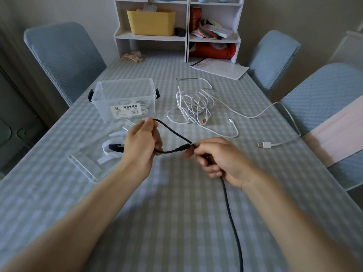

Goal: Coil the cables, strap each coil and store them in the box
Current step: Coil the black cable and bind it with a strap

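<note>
Black cable (229,209) cut off at bottom edge.

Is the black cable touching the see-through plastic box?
Apart. The head view shows the black cable lifted in both hands, with bare checked tablecloth between it and the clear plastic box.

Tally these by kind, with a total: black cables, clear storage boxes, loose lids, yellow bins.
black cable: 1
clear storage box: 1
loose lid: 1
yellow bin: 1
Total: 4
</note>
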A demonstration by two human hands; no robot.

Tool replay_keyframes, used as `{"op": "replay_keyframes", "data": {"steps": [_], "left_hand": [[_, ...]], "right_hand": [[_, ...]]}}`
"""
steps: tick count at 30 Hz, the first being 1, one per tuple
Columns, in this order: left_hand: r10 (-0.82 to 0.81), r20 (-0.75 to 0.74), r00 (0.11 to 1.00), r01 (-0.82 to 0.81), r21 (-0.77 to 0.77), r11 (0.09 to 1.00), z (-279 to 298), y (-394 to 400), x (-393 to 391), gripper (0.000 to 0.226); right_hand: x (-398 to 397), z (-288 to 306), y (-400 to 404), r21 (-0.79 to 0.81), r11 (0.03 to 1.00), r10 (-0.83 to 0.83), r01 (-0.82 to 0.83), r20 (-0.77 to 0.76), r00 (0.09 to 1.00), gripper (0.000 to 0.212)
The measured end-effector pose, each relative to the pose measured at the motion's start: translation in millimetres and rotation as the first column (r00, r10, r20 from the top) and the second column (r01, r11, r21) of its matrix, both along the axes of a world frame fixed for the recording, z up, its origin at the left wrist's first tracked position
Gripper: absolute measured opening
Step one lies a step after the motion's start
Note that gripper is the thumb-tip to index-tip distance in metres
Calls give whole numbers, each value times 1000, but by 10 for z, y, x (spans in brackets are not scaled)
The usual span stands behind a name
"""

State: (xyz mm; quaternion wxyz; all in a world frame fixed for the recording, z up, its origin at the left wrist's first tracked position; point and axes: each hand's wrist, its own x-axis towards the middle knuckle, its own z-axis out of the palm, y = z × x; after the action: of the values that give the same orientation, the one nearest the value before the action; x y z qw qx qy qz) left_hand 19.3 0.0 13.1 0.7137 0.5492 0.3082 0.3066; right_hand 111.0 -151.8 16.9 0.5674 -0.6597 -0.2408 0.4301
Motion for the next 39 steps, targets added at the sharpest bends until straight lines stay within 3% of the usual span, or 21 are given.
{"op": "replay_keyframes", "data": {"steps": [3, 6, 8, 10, 13, 16, 18, 20, 24, 26, 31, 33, 36, 39], "left_hand": [[58, 30, 998, -57, -37, 998, 48, 108, -36, 31], [-55, -38, 998, 57, 35, 998, 43, 83, -39, 26], [-142, -82, 986, 147, 67, 987, 47, 0, -36, 23], [-204, -83, 975, 209, 47, 977, 80, -53, -49, 22], [-206, 86, 975, 217, -152, 964, 144, -32, -49, 22], [-16, 308, 951, 159, -443, 882, 164, 51, -32, 26], [52, 374, 926, 166, -529, 832, 161, 59, -19, 29], [92, 390, 916, 165, -577, 800, 169, 24, -12, 29], [160, 422, 892, 151, -613, 776, 220, -1, -14, 30], [201, 425, 883, 121, -618, 777, 229, -7, -18, 30], [200, 408, 891, 58, -539, 840, 149, -96, 22, 28], [115, 342, 933, 49, -436, 899, 50, -173, 48, 24], [-36, 198, 980, 89, -265, 960, -55, -266, 30, 22], [-153, 59, 987, 159, -120, 980, -44, -257, -10, 23]], "right_hand": [[68, 9, -43, -24, 999, -42, 42, -18, 999, 28], [133, -53, 47, 118, 937, -334, 329, 29, 942, 29], [135, -99, 115, 174, 896, -436, 408, 176, 883, 29], [93, -144, 145, 161, 907, -421, 390, 329, 845, 27], [57, -193, 139, 99, 932, -358, 347, 382, 852, 26], [64, -223, 135, 62, 945, -320, 321, 376, 870, 26], [55, -220, 151, 25, 963, -256, 267, 377, 890, 25], [29, -198, 159, 34, 974, -224, 224, 286, 932, 27], [54, -163, 181, 148, 946, -270, 288, -131, 954, 31], [54, -168, 166, 145, 956, -237, 256, -137, 962, 28], [-58, -137, 129, 142, 988, -81, 56, 174, 981, 17], [-72, -162, 151, 208, 974, -149, 93, 269, 951, 24], [-13, -214, 181, 286, 924, -331, 253, 268, 905, 22], [113, -263, 149, 233, 902, -423, 362, 321, 847, 26]]}}
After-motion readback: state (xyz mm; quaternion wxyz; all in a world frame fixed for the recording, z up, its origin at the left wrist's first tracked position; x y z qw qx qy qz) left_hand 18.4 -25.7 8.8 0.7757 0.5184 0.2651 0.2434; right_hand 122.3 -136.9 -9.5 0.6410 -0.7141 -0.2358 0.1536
